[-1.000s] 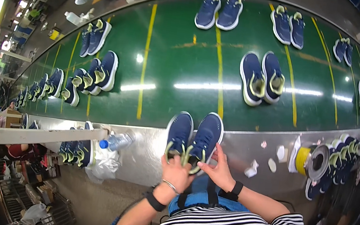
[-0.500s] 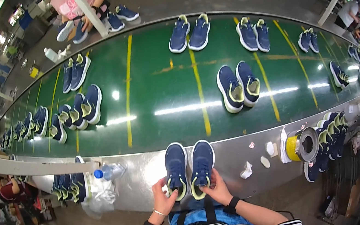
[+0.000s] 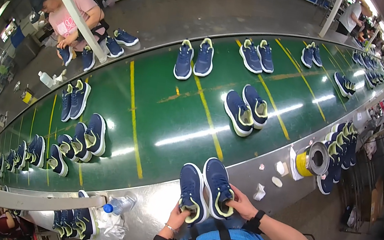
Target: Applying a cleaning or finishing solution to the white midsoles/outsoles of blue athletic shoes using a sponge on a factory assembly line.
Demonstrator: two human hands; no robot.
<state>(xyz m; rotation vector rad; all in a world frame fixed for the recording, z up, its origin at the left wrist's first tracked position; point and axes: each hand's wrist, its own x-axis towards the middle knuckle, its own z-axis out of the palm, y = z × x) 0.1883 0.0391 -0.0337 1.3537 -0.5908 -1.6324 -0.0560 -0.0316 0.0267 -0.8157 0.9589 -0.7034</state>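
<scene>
At the near edge of the metal bench, two navy sneakers with white soles and pale green linings are in my hands, side by side, toes pointing away from me. My left hand [image 3: 177,216] grips the left sneaker [image 3: 192,185] at its heel opening, thumb at the collar. On the other one, the right sneaker [image 3: 217,177], my right hand [image 3: 242,205] holds the heel and collar, its thumb inside the opening. The two shoes touch along their inner sides. Whether their soles rest on the bench cannot be made out.
A green belt [image 3: 154,109] with yellow lines carries several navy sneaker pairs. Along the metal ledge [image 3: 156,191] lie a blue-capped bottle [image 3: 120,205], crumpled white plastic [image 3: 108,229], paper scraps and a yellow-labelled can [image 3: 312,160]. Across the belt, a person in pink [image 3: 76,16] handles shoes.
The two held sneakers have come together and turned slightly, and both hands have moved with them. My view has tilted upward. The person across has lowered the shoes there.
</scene>
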